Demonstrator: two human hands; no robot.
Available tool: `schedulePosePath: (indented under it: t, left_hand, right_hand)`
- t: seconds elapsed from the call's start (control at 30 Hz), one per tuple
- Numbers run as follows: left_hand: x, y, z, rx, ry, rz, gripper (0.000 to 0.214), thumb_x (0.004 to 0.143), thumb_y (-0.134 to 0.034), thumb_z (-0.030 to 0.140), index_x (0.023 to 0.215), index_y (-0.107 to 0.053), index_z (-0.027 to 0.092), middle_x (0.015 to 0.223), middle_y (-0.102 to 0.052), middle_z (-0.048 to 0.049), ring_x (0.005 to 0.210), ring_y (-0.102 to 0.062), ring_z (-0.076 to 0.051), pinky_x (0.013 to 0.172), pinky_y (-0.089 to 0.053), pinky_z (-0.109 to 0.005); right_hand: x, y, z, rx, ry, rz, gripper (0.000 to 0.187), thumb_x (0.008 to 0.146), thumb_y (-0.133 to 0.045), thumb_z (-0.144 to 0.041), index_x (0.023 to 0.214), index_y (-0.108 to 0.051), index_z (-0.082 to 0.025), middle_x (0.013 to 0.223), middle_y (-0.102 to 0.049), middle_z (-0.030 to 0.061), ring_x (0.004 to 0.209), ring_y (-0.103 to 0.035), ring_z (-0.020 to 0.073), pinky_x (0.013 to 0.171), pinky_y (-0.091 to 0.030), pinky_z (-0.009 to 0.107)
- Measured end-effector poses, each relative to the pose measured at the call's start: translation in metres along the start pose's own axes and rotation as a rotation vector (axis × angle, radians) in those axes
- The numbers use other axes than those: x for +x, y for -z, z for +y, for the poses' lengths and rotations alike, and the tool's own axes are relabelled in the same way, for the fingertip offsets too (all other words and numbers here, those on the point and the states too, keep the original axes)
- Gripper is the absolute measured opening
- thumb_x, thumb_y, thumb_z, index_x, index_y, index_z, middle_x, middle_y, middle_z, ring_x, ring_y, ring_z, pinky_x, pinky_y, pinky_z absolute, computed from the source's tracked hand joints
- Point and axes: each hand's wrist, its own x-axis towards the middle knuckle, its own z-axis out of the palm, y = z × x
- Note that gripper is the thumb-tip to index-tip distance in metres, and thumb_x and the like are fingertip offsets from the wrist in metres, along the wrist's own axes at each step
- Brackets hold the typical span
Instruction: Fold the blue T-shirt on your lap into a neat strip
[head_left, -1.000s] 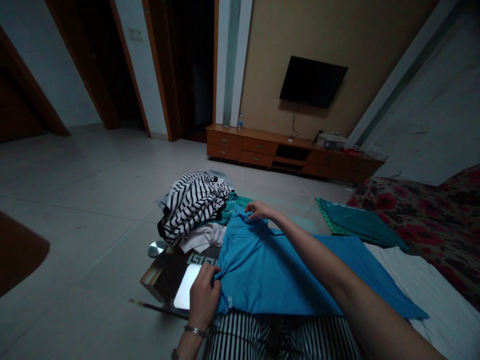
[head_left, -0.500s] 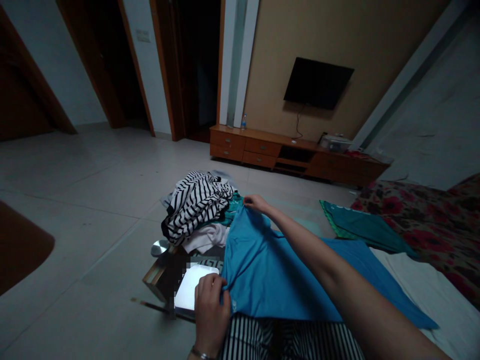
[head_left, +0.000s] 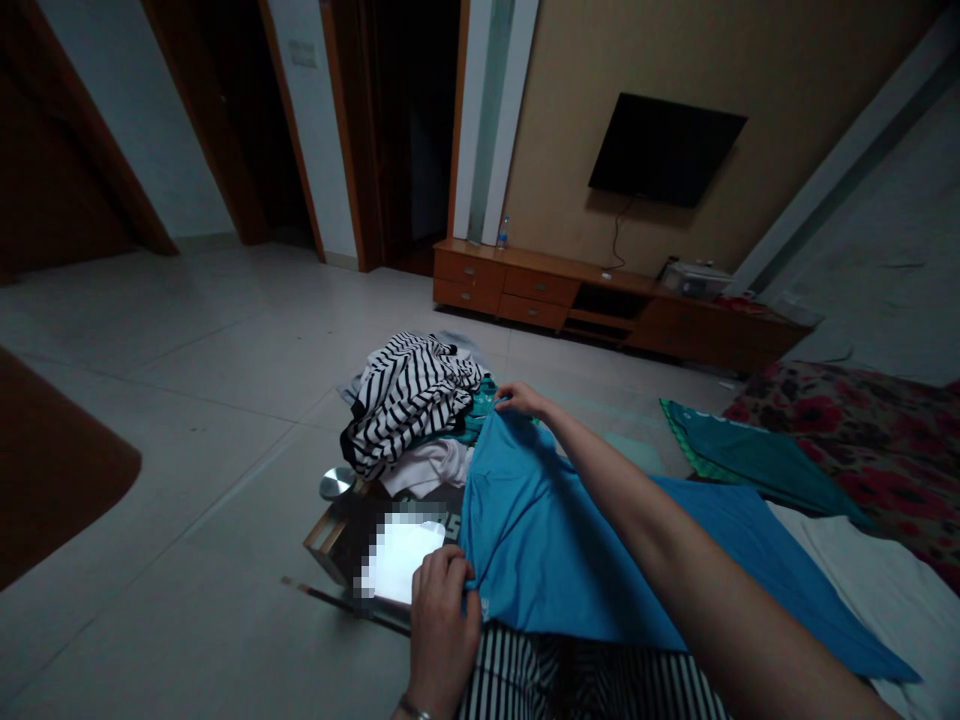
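Note:
A blue T-shirt (head_left: 570, 560) lies spread over my lap, with its far end lifted into a peak. My right hand (head_left: 521, 400) pinches that peak, close to a pile of clothes. My left hand (head_left: 442, 640) grips the near edge of the shirt, just beside a glowing screen (head_left: 397, 560) that is pixelated. In the pile, a black-and-white striped garment (head_left: 409, 405) rests on a white garment (head_left: 427, 468) and a teal one (head_left: 476, 425). My legs wear black-and-white striped trousers (head_left: 577, 685).
A teal cloth (head_left: 750, 455) lies on a floral blanket (head_left: 870, 450) to the right, beside a white sheet (head_left: 862, 570). A small metal disc (head_left: 336, 483) and a thin dark stick (head_left: 345, 603) are near the screen. A low wooden cabinet (head_left: 600, 300) stands beneath a wall-mounted TV (head_left: 664, 150).
The view has swung, shifting the whole scene to the right. My right hand has drawn the far end of the blue T-shirt into a narrower peak.

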Motion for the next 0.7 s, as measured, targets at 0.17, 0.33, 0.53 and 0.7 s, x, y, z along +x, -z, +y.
schedulePosePath:
  t: [0.17,0.33,0.53,0.7]
  left_hand:
    - [0.008,0.004,0.001,-0.160,0.090,0.009,0.014,0.075,-0.041,0.012,0.080,-0.050,0.021,0.099,-0.057,-0.0081,0.093,-0.054,-0.022,0.080,-0.045,-0.035]
    - [0.024,0.021,-0.007,-0.257,0.228,0.000,0.008,0.067,-0.043,0.015,0.070,-0.045,0.021,0.079,-0.055,-0.0025,0.078,-0.055,-0.019,0.071,-0.045,-0.029]
    - [0.035,0.034,-0.022,-0.219,0.413,-0.089,0.007,0.070,-0.050,0.027,0.070,-0.048,0.020,0.061,-0.049,0.0044,0.059,-0.048,-0.014,0.056,-0.037,-0.022]
    - [0.036,0.031,-0.029,-0.172,0.370,-0.036,0.003,0.071,-0.048,0.023,0.071,-0.047,0.020,0.067,-0.052,0.0026,0.066,-0.053,-0.015,0.062,-0.041,-0.024]
  right_hand:
    - [-0.013,0.013,0.012,0.090,-0.044,0.138,0.019,0.075,-0.054,-0.028,0.085,-0.061,-0.014,0.077,-0.063,0.0016,0.070,-0.056,0.0127,0.063,-0.044,0.021]
    - [-0.011,0.015,0.019,0.102,-0.092,0.260,0.019,0.074,-0.055,-0.030,0.084,-0.058,-0.014,0.079,-0.063,0.0025,0.072,-0.055,0.0134,0.064,-0.043,0.022]
    - [0.011,0.003,0.016,0.045,-0.150,0.353,0.018,0.074,-0.057,-0.025,0.088,-0.060,-0.014,0.089,-0.064,0.0038,0.079,-0.056,0.0149,0.069,-0.043,0.022]
    - [0.017,-0.009,0.012,-0.021,-0.130,0.319,0.026,0.072,-0.064,-0.022,0.097,-0.063,-0.014,0.096,-0.064,0.0060,0.088,-0.056,0.0178,0.079,-0.043,0.027]
